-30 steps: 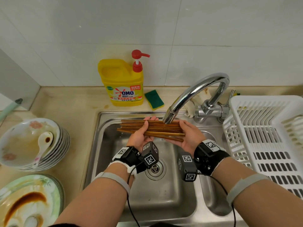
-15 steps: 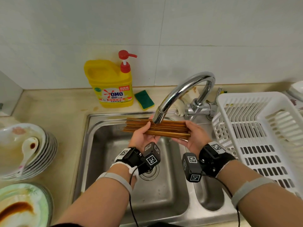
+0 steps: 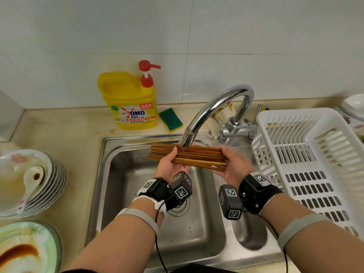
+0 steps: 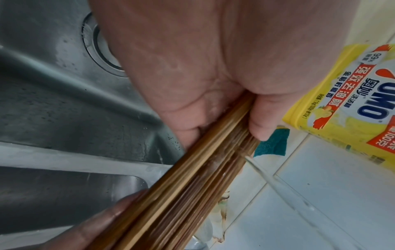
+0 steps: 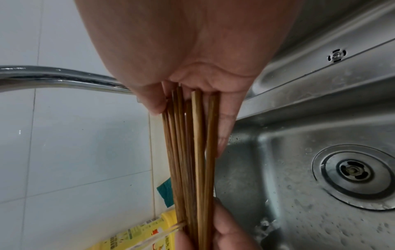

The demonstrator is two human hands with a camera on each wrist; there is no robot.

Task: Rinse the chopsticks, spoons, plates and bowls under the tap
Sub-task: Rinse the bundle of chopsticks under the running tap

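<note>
Over the sink [image 3: 122,194], both hands' fingers [image 4: 262,118] clasp the chopsticks [image 3: 189,156] level beneath the tap [image 3: 214,107], likely so water reaches every stick.

- We find the tap [image 3: 216,107] spout arching directly over the sink [image 3: 110,174] basin at frame centre, touching-close above the chopsticks [image 3: 189,156].
- The white basket [image 3: 295,123] blocks the right side.
- Stacked bowls [image 3: 57,174] crowd the left edge.
- We note open basin floor toward lower centre.
</note>
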